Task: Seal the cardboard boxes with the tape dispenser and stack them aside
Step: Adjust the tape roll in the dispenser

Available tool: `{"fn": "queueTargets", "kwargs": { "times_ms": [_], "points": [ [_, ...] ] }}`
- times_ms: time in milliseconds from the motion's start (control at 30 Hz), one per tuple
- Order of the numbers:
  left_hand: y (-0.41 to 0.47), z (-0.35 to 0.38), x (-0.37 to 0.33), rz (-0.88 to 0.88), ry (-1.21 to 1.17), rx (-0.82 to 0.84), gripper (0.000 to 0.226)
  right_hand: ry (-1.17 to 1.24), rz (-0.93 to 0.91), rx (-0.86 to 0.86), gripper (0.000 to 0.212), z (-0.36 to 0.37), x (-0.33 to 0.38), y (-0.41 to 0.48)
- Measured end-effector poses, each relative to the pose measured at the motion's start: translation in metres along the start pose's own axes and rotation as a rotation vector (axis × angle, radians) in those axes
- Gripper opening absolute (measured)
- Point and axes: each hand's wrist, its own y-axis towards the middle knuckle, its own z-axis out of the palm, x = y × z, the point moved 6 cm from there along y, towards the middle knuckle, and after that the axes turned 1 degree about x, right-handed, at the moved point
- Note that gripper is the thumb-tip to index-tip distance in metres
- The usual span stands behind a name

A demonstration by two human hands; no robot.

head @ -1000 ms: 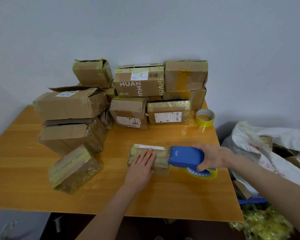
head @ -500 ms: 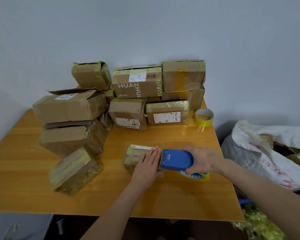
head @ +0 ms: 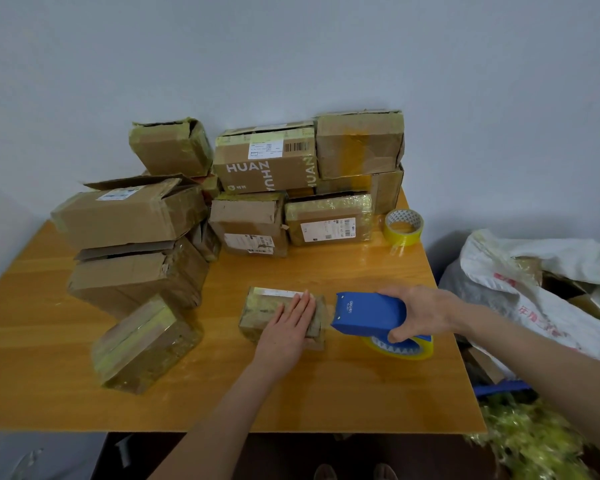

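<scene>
Head view: our left hand (head: 288,327) presses flat on the small box (head: 265,304), worktop (head: 326,393) centre; right hand (head: 421,313) grips the tape dispenser (head: 368,315) at its three o'clock. Light pressure may let the box slide.

Blue tape dispenser (head: 369,315), yellow tape roll (head: 404,227), brown boxes (head: 264,166), orange-brown table (head: 361,393)

A plain, pale grey-blue wall (head: 291,46) fills the upper half of the frame, softly and evenly lit, dimmer toward the corners. Below it, an orange-brown wooden table (head: 326,393) with a glossy top spans the centre and reaches back to the wall. Grey floor (head: 32,455) shows at lower left.
</scene>
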Motion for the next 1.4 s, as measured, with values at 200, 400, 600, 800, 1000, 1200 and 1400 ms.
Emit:
{"fn": "queueTargets", "kwargs": {
  "times_ms": [200,400,600,800,1000,1200,1400],
  "points": [
    [0.000,0.002,0.001,-0.007,0.011,-0.021,0.076,-0.021,0.043,0.019,0.069,0.001,-0.006,0.001],
    [0.002,0.004,0.003,0.000,0.008,-0.019,0.077,-0.203,0.114,0.050,0.074,0.000,-0.003,0.002],
    [0.002,0.006,0.004,0.010,-0.004,-0.005,0.079,-0.272,0.154,0.151,0.056,0.011,0.029,0.023],
    [0.000,0.003,0.003,0.019,-0.028,-0.016,0.077,-0.276,0.157,0.198,0.050,0.000,0.035,0.042],
    [0.000,0.000,0.004,0.048,-0.069,0.021,0.081,0.154,0.199,0.191,0.047,0.011,0.013,0.040],
    [-0.001,-0.023,-0.009,-0.221,-0.263,-0.157,0.071,0.441,0.201,-0.085,0.039,-0.019,0.001,0.032],
    [-0.001,-0.022,-0.021,-0.261,-0.187,-0.136,0.052,0.547,0.166,-0.201,0.048,-0.020,0.007,0.028]
  ]
}}
